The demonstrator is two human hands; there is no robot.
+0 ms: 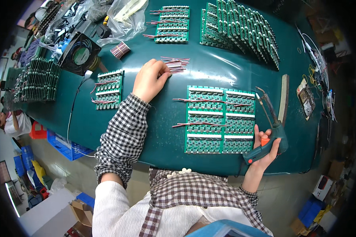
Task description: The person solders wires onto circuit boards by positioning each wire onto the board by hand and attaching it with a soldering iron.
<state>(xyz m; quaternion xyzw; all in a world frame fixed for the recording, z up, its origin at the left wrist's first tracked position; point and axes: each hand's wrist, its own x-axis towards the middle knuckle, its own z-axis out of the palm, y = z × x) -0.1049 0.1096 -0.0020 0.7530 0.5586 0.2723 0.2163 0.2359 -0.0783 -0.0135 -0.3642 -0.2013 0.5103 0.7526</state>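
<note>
Our left hand [149, 80] pinches wires [175, 64] lying mid-desk [162, 134], fingers closed on their ends. Our right hand [265, 148] wraps around a soldering gun [267, 134] near the desk's front edge, just right of two green boards [220, 119].

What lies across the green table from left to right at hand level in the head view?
Small circuit panel with wires → left hand on red wire bundle → large circuit panel → right hand holding soldering gun.
</note>
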